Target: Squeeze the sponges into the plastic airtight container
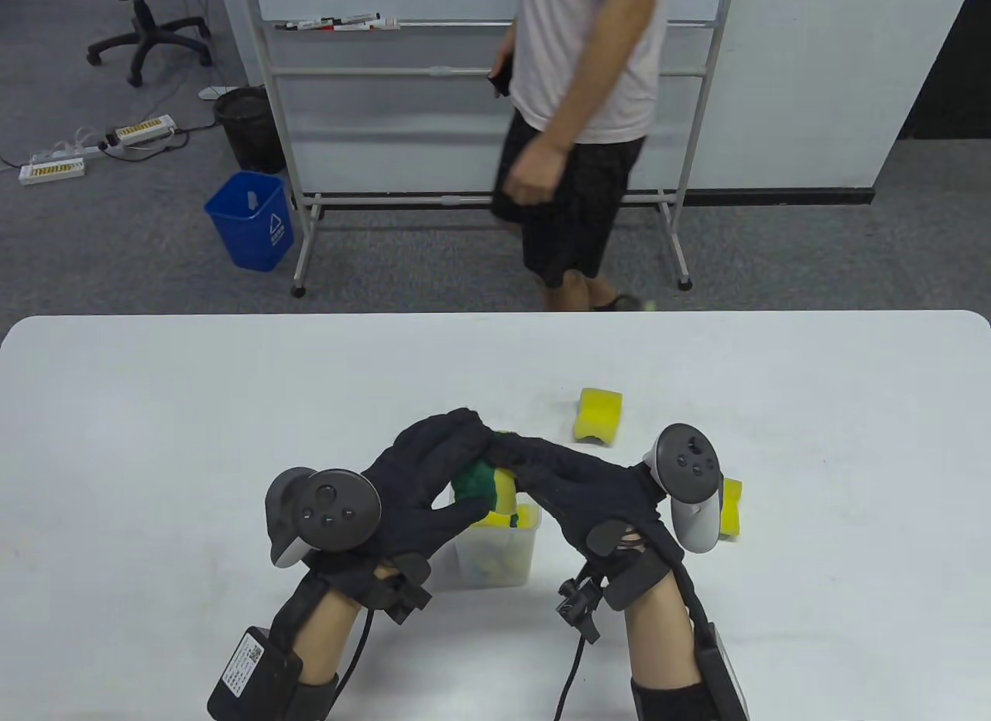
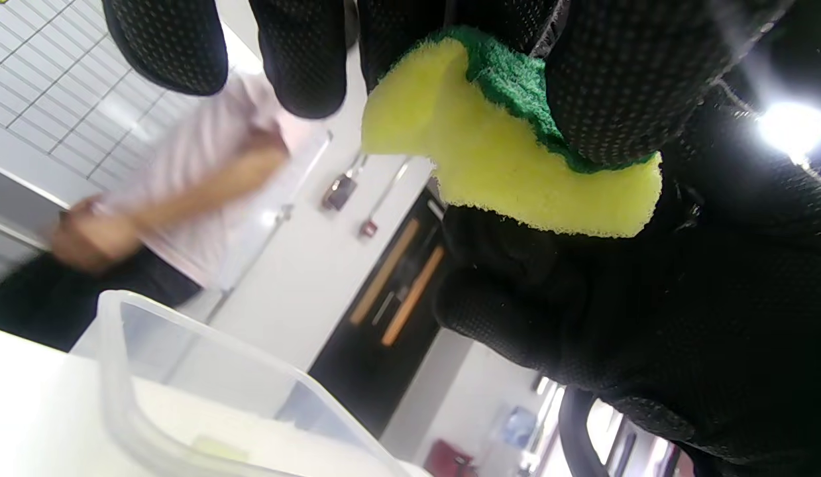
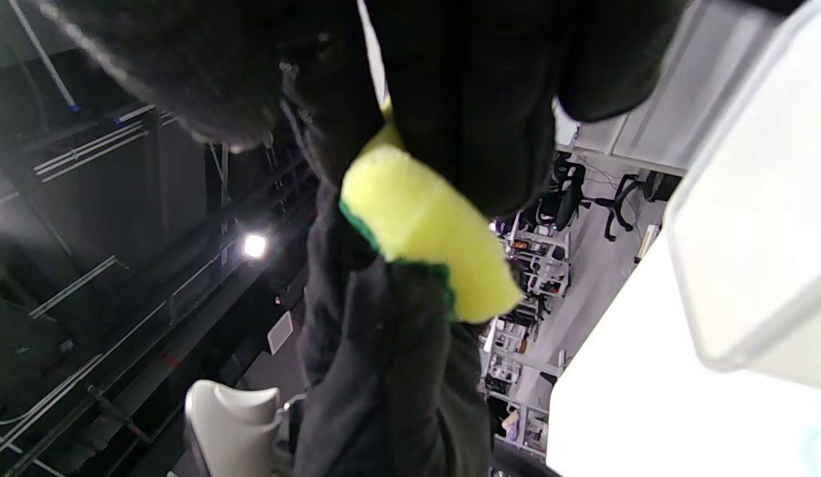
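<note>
While both hands meet above the container, a single sponge is being compressed between them, just over the container's open top. Left hand: fingers curled over the green scouring face, thumb under the yellow foam; the left wrist view shows the sponge bent into a curve under the fingertips. Right hand: fingers closed over the other end of the same sponge; the right wrist view shows the foam rolled tight and pinched from above. Both hands are therefore closed firmly on this one sponge, neither free.

Container: clear plastic, lid off, standing on the white table directly below the hands. Something yellow and green appears to lie inside already, probably earlier sponges, though the translucent wall blurs it. Two more yellow sponges wait on the table: one just beyond the hands, another beside the right hand, partly hidden by its tracker.

Judgement on the step: keep the sponge folded small before lowering, so that it clears the rim. Lead with the narrow rolled end, press down into a free corner, then release the fingers one side at a time so that the foam expands against the walls, not upward. The container looks light; it may tip or slide if pushed off-centre, so press straight down.
</note>
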Motion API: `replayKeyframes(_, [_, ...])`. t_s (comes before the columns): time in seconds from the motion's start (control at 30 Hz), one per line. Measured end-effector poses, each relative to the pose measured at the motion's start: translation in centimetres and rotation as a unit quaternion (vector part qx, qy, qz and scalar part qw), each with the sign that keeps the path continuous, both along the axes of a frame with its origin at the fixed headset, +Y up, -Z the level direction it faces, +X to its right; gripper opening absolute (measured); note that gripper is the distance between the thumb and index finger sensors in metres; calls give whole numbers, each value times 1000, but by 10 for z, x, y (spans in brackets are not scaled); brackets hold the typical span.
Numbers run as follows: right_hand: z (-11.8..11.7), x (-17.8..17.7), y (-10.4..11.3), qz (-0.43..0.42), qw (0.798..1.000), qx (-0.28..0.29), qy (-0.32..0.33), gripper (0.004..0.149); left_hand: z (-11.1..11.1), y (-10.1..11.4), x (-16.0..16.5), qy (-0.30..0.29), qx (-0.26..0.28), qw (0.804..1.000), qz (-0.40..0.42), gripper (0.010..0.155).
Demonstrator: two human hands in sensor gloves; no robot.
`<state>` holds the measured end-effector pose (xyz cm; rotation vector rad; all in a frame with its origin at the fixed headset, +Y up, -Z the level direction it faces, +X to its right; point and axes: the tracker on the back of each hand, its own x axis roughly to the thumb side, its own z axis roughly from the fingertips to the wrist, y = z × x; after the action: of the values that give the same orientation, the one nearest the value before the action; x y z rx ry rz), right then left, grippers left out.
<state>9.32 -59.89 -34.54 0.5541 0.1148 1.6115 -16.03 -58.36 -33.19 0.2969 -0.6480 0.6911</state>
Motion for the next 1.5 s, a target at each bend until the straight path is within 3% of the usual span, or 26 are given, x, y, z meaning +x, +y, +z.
replayKeyframes(0.3, [0,-10,-2,18,1000,5,12,68,-7,-9,-4,23,6,998,50,63])
replayKeyframes(0.43, [7,-8,7,87,990,63,-88,66,-3,-5,1,42,19,998,35,59])
replayKeyframes(0.6, [16,-8,13,148,959,128,-205,67,-5,-5,-5,47,5,997,58,56])
replayKeyframes(0.77, [13,-13,9,165,968,125,-145,79,-5,-3,-5,29,-1,998,58,54])
replayKeyframes(0.9, [11,-19,8,160,974,134,-95,73,-4,-3,-1,23,2,999,48,54])
replayKeyframes(0.97, [13,-21,10,147,973,140,-107,66,-4,-4,-1,28,3,998,48,53])
replayKeyframes(1.27, [28,-32,16,238,909,216,-265,54,-3,-6,1,83,12,996,31,54])
replayKeyframes(1.5, [32,-40,14,257,881,256,-302,50,-7,-12,2,75,-21,997,5,58])
